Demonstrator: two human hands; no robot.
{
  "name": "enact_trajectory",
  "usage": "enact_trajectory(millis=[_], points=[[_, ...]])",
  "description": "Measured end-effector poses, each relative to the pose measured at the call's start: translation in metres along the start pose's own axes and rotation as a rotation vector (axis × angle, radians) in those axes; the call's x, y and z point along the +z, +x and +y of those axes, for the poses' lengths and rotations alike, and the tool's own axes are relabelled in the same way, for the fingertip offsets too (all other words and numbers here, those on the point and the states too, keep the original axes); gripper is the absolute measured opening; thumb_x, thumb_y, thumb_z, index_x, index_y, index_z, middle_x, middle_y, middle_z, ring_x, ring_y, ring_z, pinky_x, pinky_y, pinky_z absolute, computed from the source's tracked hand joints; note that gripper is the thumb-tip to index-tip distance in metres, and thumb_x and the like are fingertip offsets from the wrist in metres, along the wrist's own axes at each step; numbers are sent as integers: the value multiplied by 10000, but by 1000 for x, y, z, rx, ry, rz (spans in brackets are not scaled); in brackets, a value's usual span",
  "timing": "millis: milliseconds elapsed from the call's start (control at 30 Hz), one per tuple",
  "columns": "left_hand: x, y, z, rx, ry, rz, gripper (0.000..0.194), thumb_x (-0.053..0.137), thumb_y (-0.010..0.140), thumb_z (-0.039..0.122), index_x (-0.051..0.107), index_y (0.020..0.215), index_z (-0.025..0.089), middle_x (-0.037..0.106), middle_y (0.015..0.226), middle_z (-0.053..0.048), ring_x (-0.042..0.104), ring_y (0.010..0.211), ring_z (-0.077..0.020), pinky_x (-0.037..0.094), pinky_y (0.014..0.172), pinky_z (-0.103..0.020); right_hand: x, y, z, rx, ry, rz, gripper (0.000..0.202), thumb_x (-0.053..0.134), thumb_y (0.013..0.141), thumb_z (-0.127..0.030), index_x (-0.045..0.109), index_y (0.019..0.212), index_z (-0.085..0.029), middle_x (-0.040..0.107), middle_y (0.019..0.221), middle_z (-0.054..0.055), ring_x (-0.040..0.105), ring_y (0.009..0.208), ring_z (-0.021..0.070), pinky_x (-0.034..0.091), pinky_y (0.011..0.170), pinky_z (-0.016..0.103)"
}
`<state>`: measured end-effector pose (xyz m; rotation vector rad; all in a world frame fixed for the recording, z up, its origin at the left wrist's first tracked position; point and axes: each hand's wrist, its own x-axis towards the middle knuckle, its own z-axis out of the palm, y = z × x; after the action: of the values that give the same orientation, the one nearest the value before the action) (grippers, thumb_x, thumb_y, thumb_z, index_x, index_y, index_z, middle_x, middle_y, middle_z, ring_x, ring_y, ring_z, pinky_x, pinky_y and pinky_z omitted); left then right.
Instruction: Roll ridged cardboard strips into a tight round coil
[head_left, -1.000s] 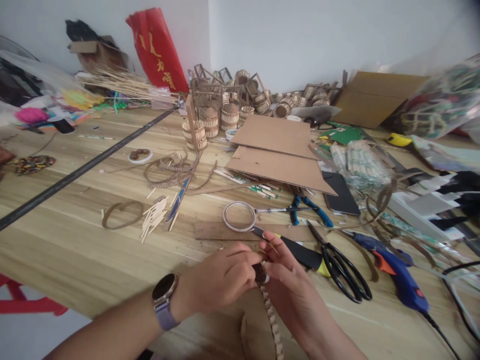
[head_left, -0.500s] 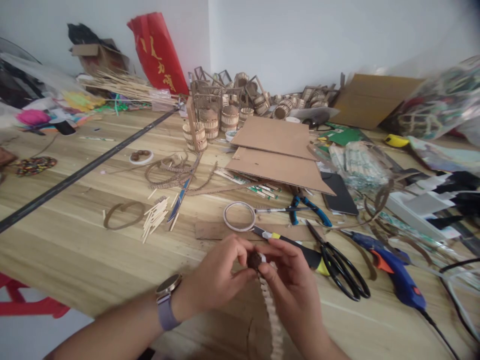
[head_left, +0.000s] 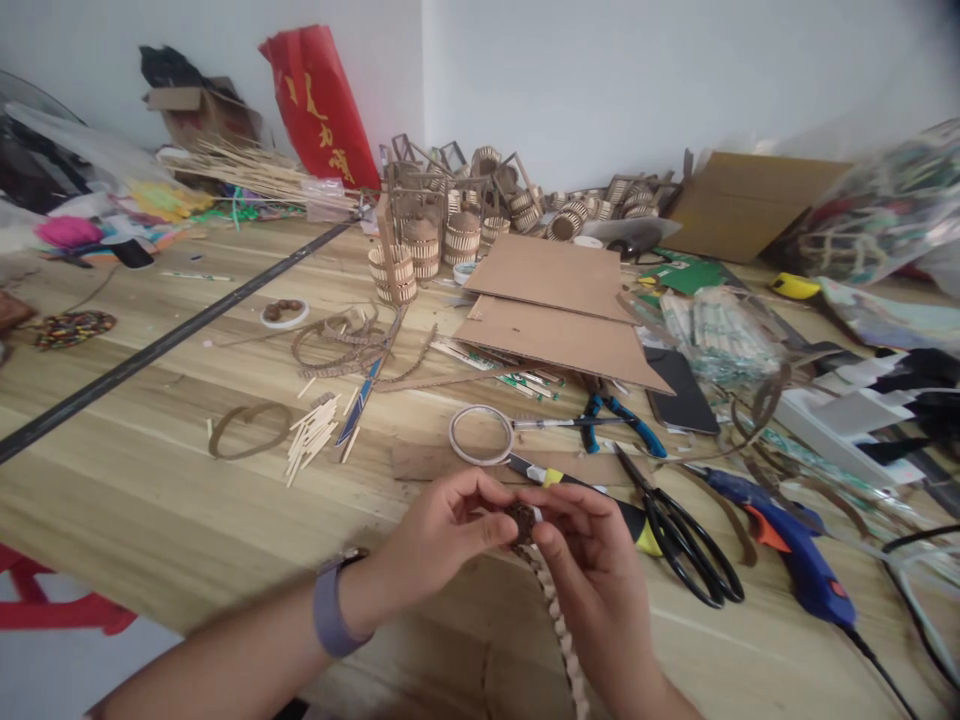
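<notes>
head view: brown piece [head_left: 521, 522] held between left hand [head_left: 439, 530] and right hand [head_left: 600, 565].

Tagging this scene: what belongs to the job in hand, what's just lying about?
Job in hand: brown piece, between left hand and right hand; strip below it.
Apparently just lying about, untouched: scissors, pliers, glue gun, red bag.

The wide, pale brown wooden table [head_left: 187, 530] looks smooth, with streaky grain. The flat tan cardboard sheets [head_left: 555, 340] are dull and papery. The small, round, dark brown piece [head_left: 523, 521] looks rough and bumpy. The blue and orange plastic glue gun [head_left: 802, 557] is smooth. The big black metal scissors [head_left: 657, 494] are shiny. The clear plastic bag [head_left: 727, 335] looks crinkly and glossy.
</notes>
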<state>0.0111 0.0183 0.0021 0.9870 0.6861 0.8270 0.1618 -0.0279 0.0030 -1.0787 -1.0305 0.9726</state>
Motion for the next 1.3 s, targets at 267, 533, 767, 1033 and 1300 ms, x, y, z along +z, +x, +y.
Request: enact_trajectory(millis=[267, 533, 767, 1033, 1300], points=[[4, 1, 2, -102, -233, 25, 437, 895, 620, 393, 540, 692, 148, 628, 647, 31, 527, 563, -73, 403, 555, -198, -6, 1, 7, -221, -220, -40, 226, 696, 867, -353, 616, 1062, -273, 751, 973, 58, 705, 847, 182, 575, 728, 305], [6, 2, 9, -124, -189, 175, 469, 922, 535, 422, 561, 657, 147, 610, 619, 31, 523, 575, -91, 389, 518, -197, -9, -3, 2, -312, -387, 14, 207, 644, 877, -184, 575, 1040, -290, 669, 828, -12, 663, 771, 126, 559, 710, 228], [0, 4, 4, -48, -66, 156, 416, 879, 614, 431, 589, 703, 148, 631, 655, 24, 553, 605, -96, 431, 552, -193, -5, 2, -5, -234, -380, 13, 269, 617, 863, -154, 533, 1080, -288, 728, 817, -13, 713, 762, 129, 571, 691, 222], [-4, 0, 5, 64, 198, 135, 237, 778, 754, 311, 603, 743, 152, 646, 714, 16, 560, 645, -96, 441, 619, -205, -16, 6, -1, -76, -391, -90, 297, 649, 864, -245, 494, 1114, -286, 742, 806, -7, 723, 769, 160, 568, 712, 271], [-5, -2, 3, 55, 251, 115, 189, 747, 773, 279, 603, 751, 159, 649, 748, 6, 563, 665, -109, 442, 629, -219, -23, 9, 3, 45, -380, -161, 342, 644, 871, -318, 442, 1146, -292, 732, 823, -13, 703, 781, 158, 538, 740, 285]])
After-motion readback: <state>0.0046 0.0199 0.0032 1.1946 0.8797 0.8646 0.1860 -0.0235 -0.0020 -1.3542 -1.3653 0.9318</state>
